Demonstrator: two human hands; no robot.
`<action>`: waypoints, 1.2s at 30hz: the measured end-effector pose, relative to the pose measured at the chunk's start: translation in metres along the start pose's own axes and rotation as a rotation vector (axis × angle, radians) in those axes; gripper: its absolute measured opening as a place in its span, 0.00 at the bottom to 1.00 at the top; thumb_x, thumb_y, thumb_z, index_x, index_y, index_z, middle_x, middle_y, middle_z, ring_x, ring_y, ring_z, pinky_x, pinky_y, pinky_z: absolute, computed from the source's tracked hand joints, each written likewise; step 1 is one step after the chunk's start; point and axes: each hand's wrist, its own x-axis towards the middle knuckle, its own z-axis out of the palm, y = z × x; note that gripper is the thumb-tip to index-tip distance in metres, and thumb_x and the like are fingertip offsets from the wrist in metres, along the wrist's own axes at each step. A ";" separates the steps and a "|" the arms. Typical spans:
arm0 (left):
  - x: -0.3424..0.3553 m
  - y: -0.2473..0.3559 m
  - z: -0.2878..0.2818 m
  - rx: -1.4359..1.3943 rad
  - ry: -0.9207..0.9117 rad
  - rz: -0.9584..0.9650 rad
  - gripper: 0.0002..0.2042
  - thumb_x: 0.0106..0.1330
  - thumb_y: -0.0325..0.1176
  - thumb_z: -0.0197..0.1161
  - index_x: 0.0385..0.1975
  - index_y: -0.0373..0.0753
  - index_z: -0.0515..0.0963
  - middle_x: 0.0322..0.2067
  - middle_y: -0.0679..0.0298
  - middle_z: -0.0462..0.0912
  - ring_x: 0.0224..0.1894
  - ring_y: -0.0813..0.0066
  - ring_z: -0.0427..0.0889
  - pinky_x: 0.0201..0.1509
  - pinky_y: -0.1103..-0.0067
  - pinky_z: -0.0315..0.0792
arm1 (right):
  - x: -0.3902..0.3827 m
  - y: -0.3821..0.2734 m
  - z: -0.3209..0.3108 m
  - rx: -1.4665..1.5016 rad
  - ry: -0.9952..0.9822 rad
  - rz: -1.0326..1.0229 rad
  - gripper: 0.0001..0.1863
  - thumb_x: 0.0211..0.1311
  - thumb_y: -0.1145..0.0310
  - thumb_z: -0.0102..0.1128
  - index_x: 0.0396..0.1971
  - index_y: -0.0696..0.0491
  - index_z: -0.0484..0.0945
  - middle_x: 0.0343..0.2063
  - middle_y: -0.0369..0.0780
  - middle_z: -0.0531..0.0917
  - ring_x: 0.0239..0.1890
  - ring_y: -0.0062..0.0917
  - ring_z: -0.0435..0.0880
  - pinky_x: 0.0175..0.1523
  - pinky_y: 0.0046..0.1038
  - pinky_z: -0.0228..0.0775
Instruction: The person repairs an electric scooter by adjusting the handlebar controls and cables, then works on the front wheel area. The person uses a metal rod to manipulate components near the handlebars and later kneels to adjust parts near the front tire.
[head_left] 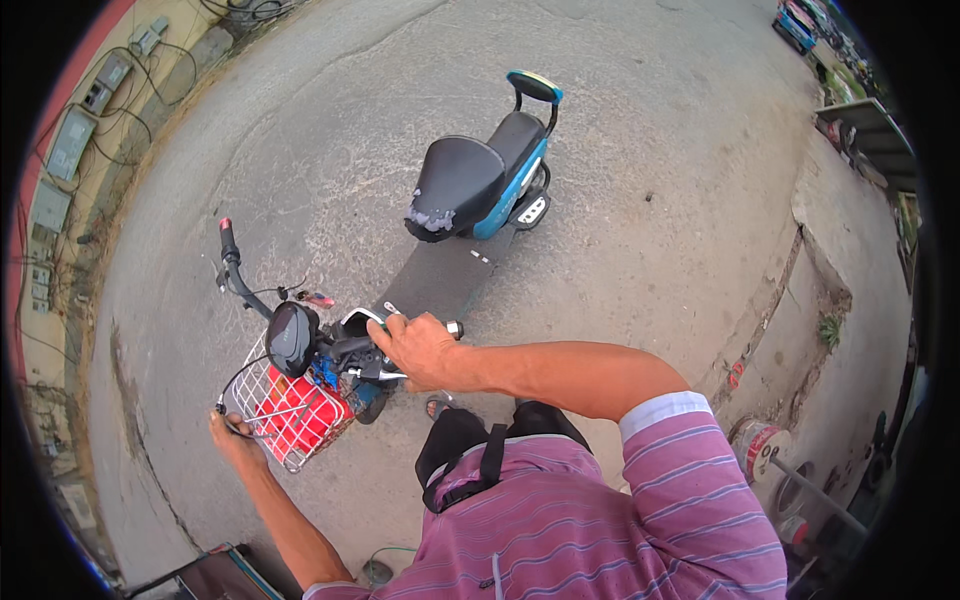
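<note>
An electric scooter with a black seat (455,185) and blue side panels stands in front of me, its front end to my left. My right hand (420,350) is closed over the right side of the handlebar, beside the brake lever (392,376); the grip's end (456,329) sticks out past it. My left hand (236,438) is at the outer edge of the white wire basket (293,455), its fingers closed on a thin black cable (236,378) that bends away from the headlight (292,340). Something red lies inside the basket. The left handlebar grip (228,238) is free.
A passenger backrest (535,86) rises at the scooter's rear. Meter boxes (72,143) and loose wires line the wall at left. At right are a broken concrete edge (775,300) and a round drum-like thing (760,447). A vehicle (795,27) stands far right.
</note>
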 end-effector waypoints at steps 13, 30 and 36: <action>0.006 0.024 0.022 0.177 0.016 -0.118 0.13 0.70 0.48 0.55 0.40 0.45 0.72 0.24 0.70 0.73 0.19 0.81 0.67 0.24 0.81 0.62 | 0.006 -0.002 0.038 0.088 0.107 0.046 0.46 0.51 0.56 0.69 0.67 0.59 0.58 0.45 0.43 0.83 0.46 0.31 0.84 0.45 0.35 0.74; -0.018 0.038 0.036 0.274 -0.048 -0.048 0.11 0.72 0.44 0.54 0.40 0.42 0.72 0.24 0.64 0.78 0.20 0.77 0.72 0.24 0.76 0.69 | -0.014 0.009 0.000 -0.059 -0.016 -0.038 0.50 0.46 0.54 0.72 0.68 0.57 0.58 0.43 0.40 0.81 0.45 0.27 0.82 0.44 0.31 0.71; -0.010 0.032 0.036 0.221 -0.102 -0.030 0.12 0.72 0.44 0.54 0.40 0.41 0.72 0.24 0.64 0.77 0.20 0.77 0.71 0.24 0.77 0.69 | -0.004 -0.002 0.009 -0.327 -0.014 -0.021 0.50 0.51 0.48 0.66 0.70 0.55 0.54 0.42 0.41 0.79 0.44 0.30 0.80 0.43 0.39 0.67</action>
